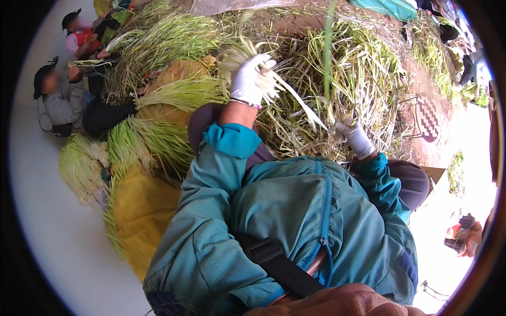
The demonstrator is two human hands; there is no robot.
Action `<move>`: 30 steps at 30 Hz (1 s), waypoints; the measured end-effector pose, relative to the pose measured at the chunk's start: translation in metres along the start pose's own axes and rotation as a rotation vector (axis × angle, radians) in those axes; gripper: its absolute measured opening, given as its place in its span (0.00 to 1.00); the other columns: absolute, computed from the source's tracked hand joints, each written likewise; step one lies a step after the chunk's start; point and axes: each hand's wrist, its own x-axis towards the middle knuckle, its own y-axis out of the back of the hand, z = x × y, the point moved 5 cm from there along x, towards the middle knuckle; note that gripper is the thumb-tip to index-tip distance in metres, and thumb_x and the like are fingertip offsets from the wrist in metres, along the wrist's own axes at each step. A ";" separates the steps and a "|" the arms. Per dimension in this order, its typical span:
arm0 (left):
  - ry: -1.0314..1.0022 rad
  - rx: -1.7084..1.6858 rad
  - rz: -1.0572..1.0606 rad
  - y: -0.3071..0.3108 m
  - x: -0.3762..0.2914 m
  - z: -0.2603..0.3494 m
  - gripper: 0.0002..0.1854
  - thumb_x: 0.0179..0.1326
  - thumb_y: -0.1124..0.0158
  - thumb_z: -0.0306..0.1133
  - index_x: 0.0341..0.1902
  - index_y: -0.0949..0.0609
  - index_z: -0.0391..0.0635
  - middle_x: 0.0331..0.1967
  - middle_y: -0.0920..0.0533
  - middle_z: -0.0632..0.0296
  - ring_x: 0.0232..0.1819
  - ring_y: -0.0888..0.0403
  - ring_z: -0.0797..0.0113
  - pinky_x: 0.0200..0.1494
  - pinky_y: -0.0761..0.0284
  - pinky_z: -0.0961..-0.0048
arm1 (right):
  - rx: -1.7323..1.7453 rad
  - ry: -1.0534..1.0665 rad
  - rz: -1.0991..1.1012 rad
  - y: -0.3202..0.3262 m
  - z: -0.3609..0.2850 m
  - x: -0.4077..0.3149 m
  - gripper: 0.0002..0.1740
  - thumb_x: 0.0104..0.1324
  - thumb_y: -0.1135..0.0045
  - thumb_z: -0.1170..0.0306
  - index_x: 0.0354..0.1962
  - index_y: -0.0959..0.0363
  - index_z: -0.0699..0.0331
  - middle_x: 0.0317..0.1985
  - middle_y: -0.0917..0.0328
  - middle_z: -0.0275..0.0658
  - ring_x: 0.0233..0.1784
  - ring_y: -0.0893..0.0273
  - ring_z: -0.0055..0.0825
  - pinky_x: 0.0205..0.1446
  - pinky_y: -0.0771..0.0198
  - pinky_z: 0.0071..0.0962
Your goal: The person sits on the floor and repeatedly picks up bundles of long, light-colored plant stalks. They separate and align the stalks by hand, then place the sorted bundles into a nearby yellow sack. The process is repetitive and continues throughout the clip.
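Observation:
My left hand (247, 81), in a white glove, is closed around a bunch of pale leafy stalks (233, 59). One long white stalk (300, 102) hangs out of that bunch and slants down to the right towards my right hand. My right hand (352, 136), gloved too, has its fingers bent near the stalk's lower end; blur hides whether it grips anything. A blurred green leaf (328, 51) stands upright above it. Under both hands lies a wide heap of loose green and dry leaves (355, 71).
Tied bundles of yellow-green stalks (134, 138) lie at the left beside a yellow sack (144, 209). Two people sit at the upper left, one holding stalks (91, 62). A round patterned stool (427, 118) stands at the right. A pale sheet (241, 4) lies at the top.

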 end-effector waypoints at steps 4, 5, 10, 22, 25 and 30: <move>-0.086 -0.032 0.101 0.004 0.000 0.009 0.11 0.63 0.40 0.36 0.39 0.26 0.41 0.22 0.29 0.65 0.18 0.35 0.73 0.19 0.38 0.74 | -1.596 -0.318 -0.270 0.025 0.097 -0.015 0.14 0.65 0.53 0.62 0.40 0.20 0.57 0.37 0.18 0.44 0.39 0.18 0.42 0.42 0.23 0.38; -0.070 -0.012 0.034 0.005 0.005 0.007 0.12 0.62 0.39 0.35 0.41 0.24 0.39 0.23 0.29 0.64 0.19 0.33 0.71 0.21 0.34 0.74 | -1.643 -0.335 -0.317 0.022 0.100 -0.015 0.14 0.64 0.53 0.65 0.41 0.20 0.55 0.38 0.18 0.44 0.41 0.18 0.41 0.44 0.23 0.37; -0.204 0.387 -0.033 -0.026 -0.028 -0.026 0.13 0.61 0.39 0.32 0.43 0.20 0.32 0.29 0.18 0.52 0.23 0.24 0.70 0.25 0.27 0.76 | -0.634 0.461 -0.033 -0.058 -0.067 -0.002 0.22 0.64 0.43 0.72 0.57 0.29 0.60 0.51 0.22 0.45 0.48 0.20 0.34 0.52 0.27 0.29; 0.064 0.233 -0.080 -0.028 -0.017 -0.094 0.15 0.64 0.40 0.29 0.53 0.23 0.37 0.44 0.17 0.49 0.21 0.25 0.72 0.23 0.28 0.79 | -1.156 0.436 0.276 -0.072 -0.073 0.001 0.13 0.63 0.41 0.59 0.38 0.20 0.57 0.26 0.20 0.43 0.26 0.21 0.38 0.30 0.26 0.30; 0.078 0.353 -0.051 -0.031 -0.017 -0.103 0.12 0.62 0.39 0.27 0.46 0.20 0.32 0.32 0.16 0.52 0.20 0.24 0.71 0.22 0.29 0.78 | -1.226 0.300 0.073 -0.078 -0.062 0.006 0.13 0.61 0.40 0.60 0.36 0.20 0.59 0.25 0.22 0.47 0.26 0.24 0.41 0.30 0.28 0.31; 0.092 0.339 0.007 -0.034 -0.026 -0.099 0.09 0.59 0.37 0.26 0.41 0.19 0.34 0.27 0.17 0.55 0.19 0.23 0.69 0.21 0.28 0.76 | -0.395 0.121 -0.157 -0.037 -0.073 0.025 0.23 0.67 0.43 0.58 0.54 0.26 0.63 0.41 0.18 0.37 0.40 0.21 0.22 0.45 0.27 0.23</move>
